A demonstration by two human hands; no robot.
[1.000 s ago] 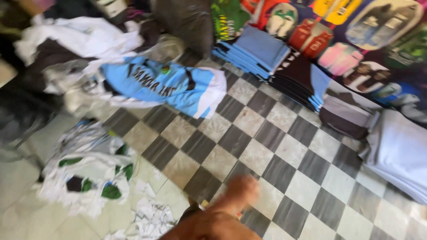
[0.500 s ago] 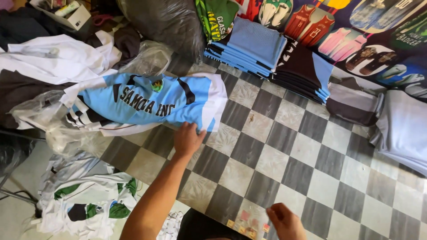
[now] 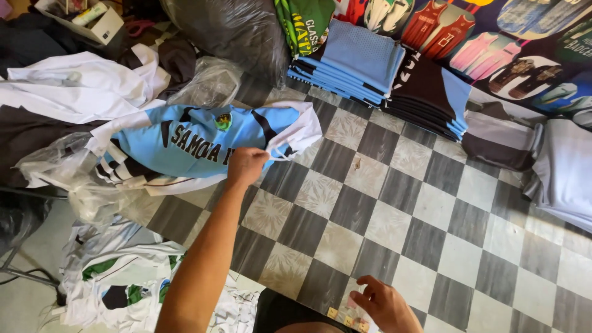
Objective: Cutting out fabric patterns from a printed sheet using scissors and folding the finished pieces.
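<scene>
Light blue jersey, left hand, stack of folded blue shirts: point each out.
light blue jersey (image 3: 185,145), head view, chest panel.
left hand (image 3: 245,165), head view, back of hand.
stack of folded blue shirts (image 3: 357,55), head view, top shirt.

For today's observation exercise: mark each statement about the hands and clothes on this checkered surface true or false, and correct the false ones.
1. The left hand grips the blue jersey. True.
2. The right hand holds scissors. False: it holds no scissors; it rests low at the near edge.
3. Folded blue shirts are stacked at the far side. True.
4. The jersey lies folded flat on that stack. False: it lies spread out, apart from it.
</scene>
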